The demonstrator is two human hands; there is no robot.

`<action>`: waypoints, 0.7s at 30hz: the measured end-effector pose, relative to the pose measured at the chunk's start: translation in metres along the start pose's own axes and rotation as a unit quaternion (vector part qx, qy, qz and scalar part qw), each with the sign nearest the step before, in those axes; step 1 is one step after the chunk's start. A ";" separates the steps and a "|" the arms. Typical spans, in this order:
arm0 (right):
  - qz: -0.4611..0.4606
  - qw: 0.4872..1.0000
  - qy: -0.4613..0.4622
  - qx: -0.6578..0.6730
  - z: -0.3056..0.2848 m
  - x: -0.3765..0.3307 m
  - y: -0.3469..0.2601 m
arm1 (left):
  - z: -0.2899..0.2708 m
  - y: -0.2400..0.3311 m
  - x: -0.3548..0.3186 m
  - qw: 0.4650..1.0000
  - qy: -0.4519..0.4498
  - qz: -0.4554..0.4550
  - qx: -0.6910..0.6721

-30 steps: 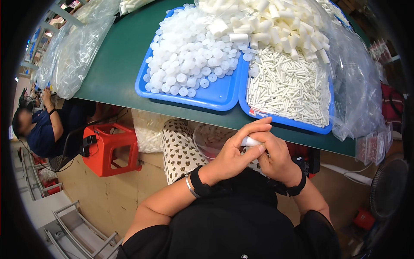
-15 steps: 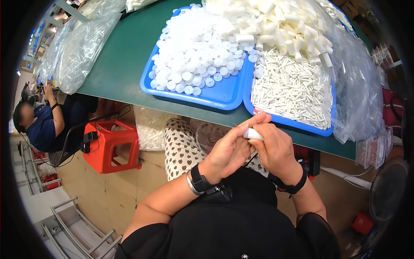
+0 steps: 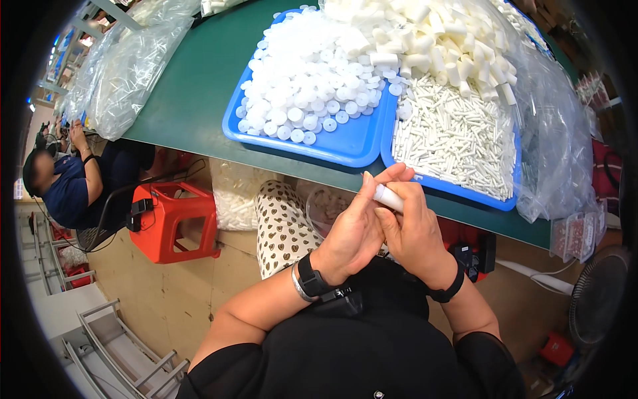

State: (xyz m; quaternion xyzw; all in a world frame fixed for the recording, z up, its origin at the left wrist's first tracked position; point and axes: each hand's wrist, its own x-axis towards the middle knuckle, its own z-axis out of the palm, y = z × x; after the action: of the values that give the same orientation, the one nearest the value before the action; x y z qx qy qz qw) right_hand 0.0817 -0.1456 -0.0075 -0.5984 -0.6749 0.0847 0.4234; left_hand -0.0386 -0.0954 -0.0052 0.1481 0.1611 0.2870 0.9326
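Just in front of the table edge, my hands are together around a short white cylinder. My right hand is closed on it, with thumb and fingers along its side. My left hand is turned palm inward, its thumb raised by the cylinder's far end and its fingers behind it. Its lower fingers are hidden by the right hand. Beyond my hands lie a blue tray heaped with translucent round discs and another blue tray full of thin white sticks.
Thicker cream-white cylinders are piled at the back right, next to clear plastic sheeting. Both trays rest on a green table. A red stool stands at left, near a seated person. A fan is at right.
The white cylinder is tilted more, and my right hand has shifted slightly around it. My left thumb has risen a little. The whole view has moved slightly.
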 end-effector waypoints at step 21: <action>0.163 0.969 -0.069 0.174 0.007 -0.021 -0.029 | -0.010 -0.014 -0.028 0.985 0.041 0.062 0.154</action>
State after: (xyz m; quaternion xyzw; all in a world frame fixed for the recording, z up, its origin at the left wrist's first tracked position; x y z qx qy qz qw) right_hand 0.0541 -0.1688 -0.0042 -0.6101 -0.5708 0.3100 0.4538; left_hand -0.0579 -0.1213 -0.0136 0.2873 0.2322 0.3217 0.8718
